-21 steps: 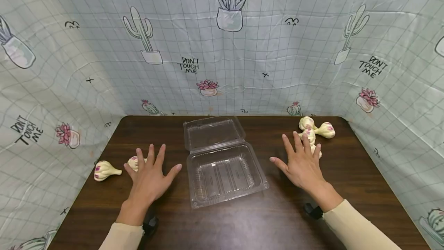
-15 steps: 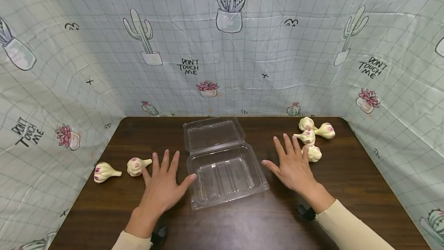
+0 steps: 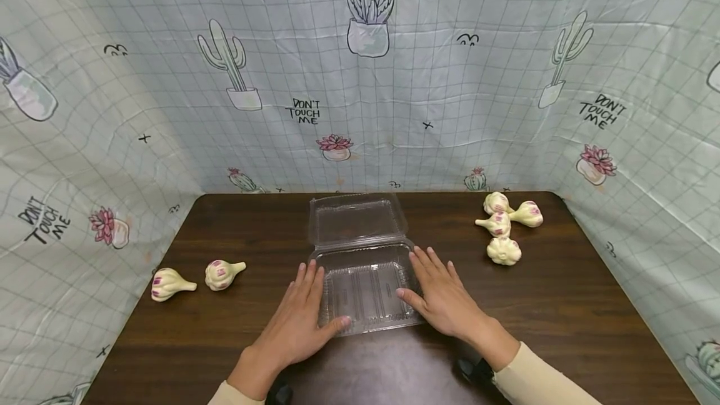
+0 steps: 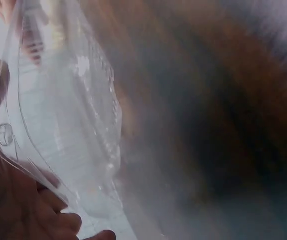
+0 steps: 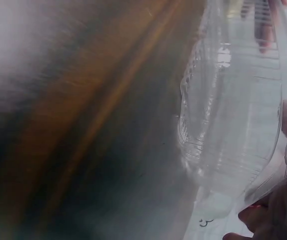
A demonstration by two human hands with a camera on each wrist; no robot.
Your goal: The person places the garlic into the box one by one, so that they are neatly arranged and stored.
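A clear plastic clamshell container [image 3: 368, 295] lies on the table with its lid [image 3: 360, 222] folded back toward the curtain. Along its left side rests my left hand [image 3: 297, 324], fingers straight, thumb over the near left corner. My right hand [image 3: 445, 300] lies against the right side with extended fingers, its thumb over the rim. Both wrist views show the container edge-on, its wall [image 4: 68, 110] beside the left fingers and its side [image 5: 233, 105] beside the right ones. Nothing is visible inside the tray.
Two garlic bulbs, an outer one [image 3: 169, 284] and an inner one [image 3: 222, 274], lie on the left of the dark wooden table [image 3: 270, 230]. Several more, including a near bulb [image 3: 504, 251], cluster at the back right. A patterned curtain [image 3: 427, 92] encloses the table.
Both hands have come inward from beside the garlic bulbs to the container's sides. The container has shifted slightly right and turned straighter.
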